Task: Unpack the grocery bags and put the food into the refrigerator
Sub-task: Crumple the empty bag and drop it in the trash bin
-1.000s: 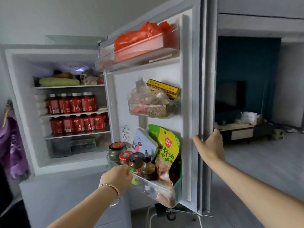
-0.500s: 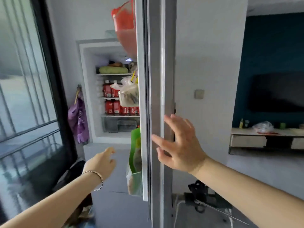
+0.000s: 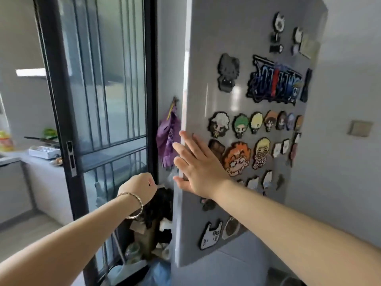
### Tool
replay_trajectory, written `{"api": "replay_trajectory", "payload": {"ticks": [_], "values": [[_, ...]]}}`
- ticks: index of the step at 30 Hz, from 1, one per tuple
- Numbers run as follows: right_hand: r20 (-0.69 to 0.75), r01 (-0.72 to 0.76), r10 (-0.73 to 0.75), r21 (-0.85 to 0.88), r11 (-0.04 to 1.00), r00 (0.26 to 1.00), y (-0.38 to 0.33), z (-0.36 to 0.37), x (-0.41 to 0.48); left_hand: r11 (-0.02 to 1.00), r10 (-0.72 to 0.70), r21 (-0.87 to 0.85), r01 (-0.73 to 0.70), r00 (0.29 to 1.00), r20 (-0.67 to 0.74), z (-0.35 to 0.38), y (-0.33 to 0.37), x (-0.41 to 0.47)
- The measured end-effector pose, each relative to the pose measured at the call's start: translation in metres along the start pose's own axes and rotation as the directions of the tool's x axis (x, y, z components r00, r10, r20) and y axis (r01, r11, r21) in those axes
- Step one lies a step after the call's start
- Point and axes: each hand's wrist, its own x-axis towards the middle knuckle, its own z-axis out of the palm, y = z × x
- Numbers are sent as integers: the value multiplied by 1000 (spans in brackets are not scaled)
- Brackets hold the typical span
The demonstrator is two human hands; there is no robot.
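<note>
Refrigerator door (image 3: 206,38): grey, glossy, spans centre to upper right of frame, outer face covered in cartoon magnets (image 3: 239,157). Right hand (image 3: 198,168): mid-frame, fingers straight and spread, palm flat on the door face at its left edge. Left hand (image 3: 140,187): lower centre-left, apart from the door, curled into a fist, nothing visible in it.

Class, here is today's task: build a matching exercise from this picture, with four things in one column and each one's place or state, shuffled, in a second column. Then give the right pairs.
Column one:
1. purple cloth
2. left hand
3. right hand
4. wall switch

Column two:
A. flat on the refrigerator door, fingers straight
B. fingers curled, off the door
C. on the wall right of the door
D. hangs left of the door's edge

Pairs: 1-D, 2-B, 3-A, 4-C
</note>
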Motion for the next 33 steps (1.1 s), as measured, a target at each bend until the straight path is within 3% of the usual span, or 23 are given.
{"api": "replay_trajectory", "payload": {"ticks": [6,12,15,18,21,25,29,33], "values": [[159,-135,153,-118,984,975,-9,121,89,1000,5,22,-6,1000,27,-8,-71,110],[323,-239,308,-237,942,895,6,225,152,1000,-19,21,16,993,115,3,-115,216],[407,-214,309,-262,941,860,25,271,168,998,-45,-27,49,987,156,18,-121,256],[486,-169,393,-441,881,780,42,299,186,988,-100,-105,116,983,151,38,-125,288],[541,-100,341,-426,899,769,68,337,195,985,-123,-97,140,978,167,57,-129,312],[617,-22,366,-492,870,697,100,376,206,988,-142,-44,150,979,148,71,-125,343],[628,14,390,-539,842,673,118,406,209,982,-165,-67,175,977,132,79,-115,374],[659,9,447,-567,824,605,114,416,216,982,-179,-39,185,977,112,86,-111,389]]}}
